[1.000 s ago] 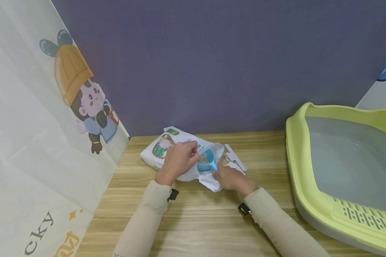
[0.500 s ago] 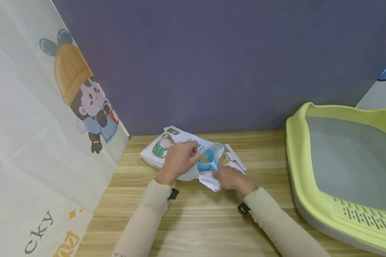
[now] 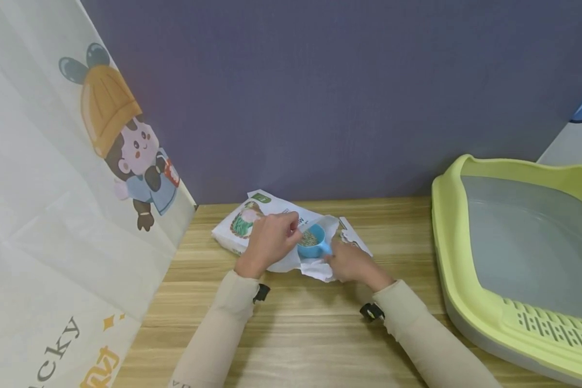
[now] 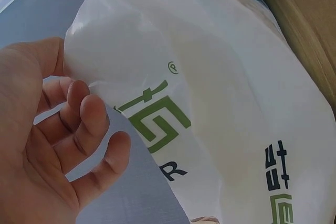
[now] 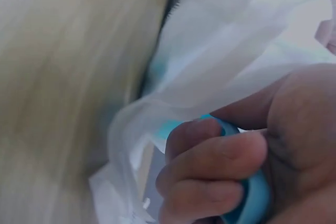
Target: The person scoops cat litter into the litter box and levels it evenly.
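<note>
A white printed bag (image 3: 283,203) lies on its side on the table, its torn mouth facing right. My left hand (image 3: 271,240) pinches the upper edge of that mouth between thumb and forefinger; the left wrist view shows the other fingers loosely bent beside the plastic (image 4: 210,103). Inside the opening sits a blue scoop (image 3: 316,251) holding small greenish-tan pellets (image 3: 309,238). My right hand (image 3: 351,262) grips the scoop's handle, with several fingers curled round the blue handle (image 5: 254,200) in the right wrist view. The bag's flap partly covers the scoop there.
A large litter tray with a yellow-green rim (image 3: 448,231) and grey base stands on the right. Behind my right hand lies a thin white strip (image 3: 356,237). A dark blue-grey wall (image 3: 320,97) rises behind the wooden table (image 3: 300,334).
My right hand has shifted slightly right with the scoop, and more of the scoop's handle shows. The bag's lower flap has moved a little. My left hand stays in place.
</note>
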Demonstrator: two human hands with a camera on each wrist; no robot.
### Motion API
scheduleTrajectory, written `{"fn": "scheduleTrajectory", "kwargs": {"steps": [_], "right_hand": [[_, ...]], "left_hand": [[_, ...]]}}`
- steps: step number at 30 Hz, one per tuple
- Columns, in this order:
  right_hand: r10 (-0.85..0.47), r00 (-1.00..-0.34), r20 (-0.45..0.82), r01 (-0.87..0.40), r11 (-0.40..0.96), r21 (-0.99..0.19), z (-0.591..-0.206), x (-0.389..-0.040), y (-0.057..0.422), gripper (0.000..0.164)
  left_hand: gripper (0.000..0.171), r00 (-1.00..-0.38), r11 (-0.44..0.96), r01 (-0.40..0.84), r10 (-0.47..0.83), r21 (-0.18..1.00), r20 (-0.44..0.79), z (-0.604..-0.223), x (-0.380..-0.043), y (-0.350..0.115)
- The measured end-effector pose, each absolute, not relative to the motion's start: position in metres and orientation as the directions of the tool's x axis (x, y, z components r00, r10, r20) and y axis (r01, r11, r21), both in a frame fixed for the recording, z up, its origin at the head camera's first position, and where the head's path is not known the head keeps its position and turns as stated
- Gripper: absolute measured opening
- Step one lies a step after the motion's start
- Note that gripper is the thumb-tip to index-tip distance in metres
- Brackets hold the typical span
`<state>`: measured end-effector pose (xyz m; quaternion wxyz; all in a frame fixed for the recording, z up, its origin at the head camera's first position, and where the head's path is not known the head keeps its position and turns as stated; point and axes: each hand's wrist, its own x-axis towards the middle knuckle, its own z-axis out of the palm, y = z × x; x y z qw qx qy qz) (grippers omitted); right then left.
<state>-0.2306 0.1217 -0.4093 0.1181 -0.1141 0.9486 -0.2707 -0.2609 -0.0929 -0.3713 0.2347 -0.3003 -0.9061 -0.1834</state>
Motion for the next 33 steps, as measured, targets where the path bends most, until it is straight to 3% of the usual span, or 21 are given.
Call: {"fn": "scheduleTrajectory", "kwargs": {"steps": [10,17,33], "right_hand": [[-0.354,-0.918,-0.179,-0.251,0.868,-0.428,-0.390,-0.226,0.134,0.052],[-0.362,-0.906,-0.217,-0.265,0.888,-0.375,-0.378,-0.223,0.138,0.048],[-0.326,-0.910,-0.257,-0.216,0.901,-0.377,-0.352,-0.217,0.162,0.035]], "left_hand": [[0.018,-0.704,0.744,0.639,0.465,0.193,0.537,-0.372,-0.260,-0.092],[0.018,-0.698,0.748,0.639,0.468,0.178,0.543,-0.373,-0.260,-0.092],[0.020,-0.700,0.745,0.640,0.464,0.188,0.543,-0.372,-0.260,-0.093]]}}
